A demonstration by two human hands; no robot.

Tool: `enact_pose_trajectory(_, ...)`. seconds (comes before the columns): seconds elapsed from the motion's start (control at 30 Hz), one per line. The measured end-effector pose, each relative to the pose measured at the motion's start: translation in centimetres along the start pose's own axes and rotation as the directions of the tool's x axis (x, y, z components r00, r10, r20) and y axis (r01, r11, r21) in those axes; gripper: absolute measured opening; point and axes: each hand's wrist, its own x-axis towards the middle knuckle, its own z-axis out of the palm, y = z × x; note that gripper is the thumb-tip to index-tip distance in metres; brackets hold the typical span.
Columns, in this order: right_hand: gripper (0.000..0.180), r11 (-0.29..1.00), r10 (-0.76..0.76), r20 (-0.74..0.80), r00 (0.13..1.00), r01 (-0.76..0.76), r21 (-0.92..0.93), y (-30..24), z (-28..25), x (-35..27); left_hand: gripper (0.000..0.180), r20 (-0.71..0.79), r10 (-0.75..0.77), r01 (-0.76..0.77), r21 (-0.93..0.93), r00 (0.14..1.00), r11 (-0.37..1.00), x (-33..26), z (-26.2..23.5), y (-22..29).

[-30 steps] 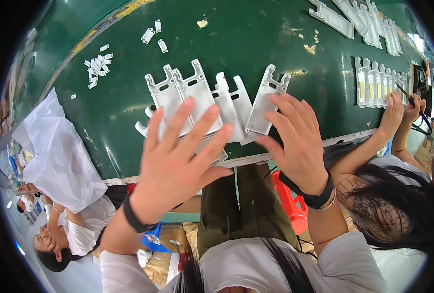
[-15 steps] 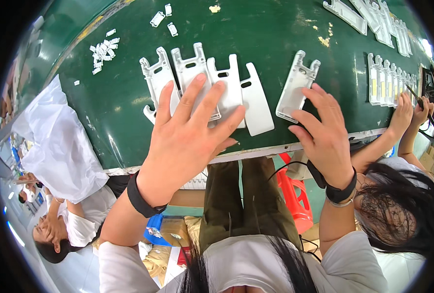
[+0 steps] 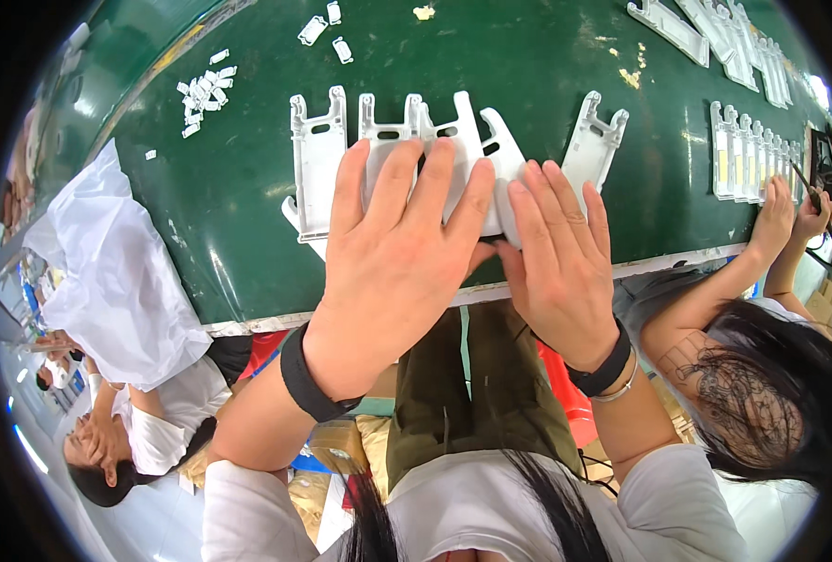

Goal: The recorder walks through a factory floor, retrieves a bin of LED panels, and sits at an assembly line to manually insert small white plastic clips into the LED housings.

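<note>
Pressing flat with fingers spread, the left hand [image 3: 393, 258] and right hand [image 3: 557, 258] cover white plastic brackets [image 3: 318, 159] on the green table [image 3: 238, 215]; five brackets show.

Both hands lie flat on white plastic brackets [image 3: 318, 159] on the green table [image 3: 219, 187]: left hand [image 3: 393, 267] spread wide, right hand [image 3: 561, 267] just beside it.

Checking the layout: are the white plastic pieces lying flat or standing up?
Flat: the white plastic pieces lie face-up on the green table.
</note>
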Motion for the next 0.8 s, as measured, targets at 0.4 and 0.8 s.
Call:
enact_pose_trajectory(0.4,0.038,0.994,-0.011,-0.010,1.000,0.012,0.109,1.0,-1.2,2.1,0.056,0.040,0.065,-0.070,0.127,0.997,0.989,2.1,-0.4,-0.4)
enact_pose_trajectory(0.8,0.028,0.781,0.391,-0.178,0.903,-0.223,0.583,1.9,-2.3,2.1,0.043,0.114,0.308,-0.311,0.008,0.945,0.950,3.1,-0.9,-2.1)
